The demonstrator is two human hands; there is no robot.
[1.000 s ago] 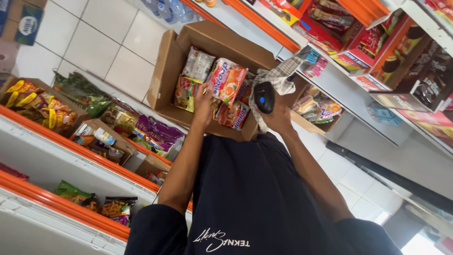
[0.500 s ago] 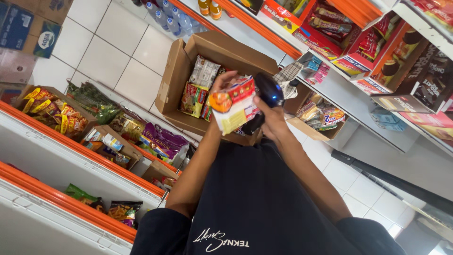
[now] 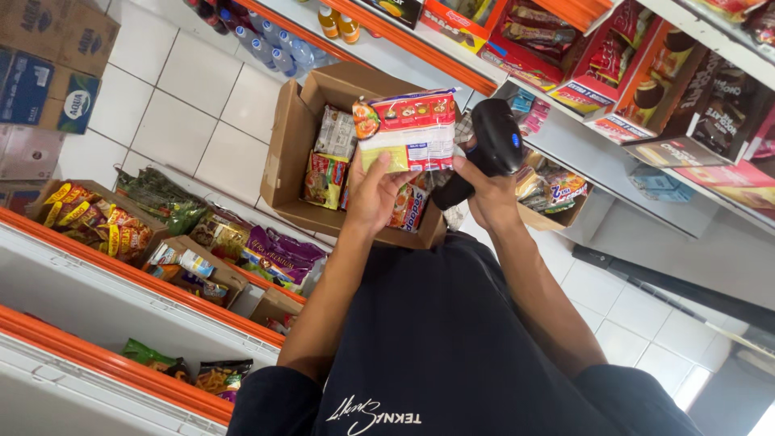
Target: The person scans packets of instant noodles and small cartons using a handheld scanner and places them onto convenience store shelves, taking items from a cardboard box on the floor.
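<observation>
The left hand grips a noodle packet above the open cardboard box, flat side tipped toward the black scanner; the right hand is wrapped round its handle, aiming it.

In my left hand I hold a flat noodle packet, red along the top, white and yellow below, with a small white label on its back. Under it an open brown carton on the floor holds more packets in red, yellow and silver. Left of me, shelf boxes carry yellow snack bags and purple bags. Blue and brown cartons stand at far left. Red boxes fill the right shelves.
</observation>
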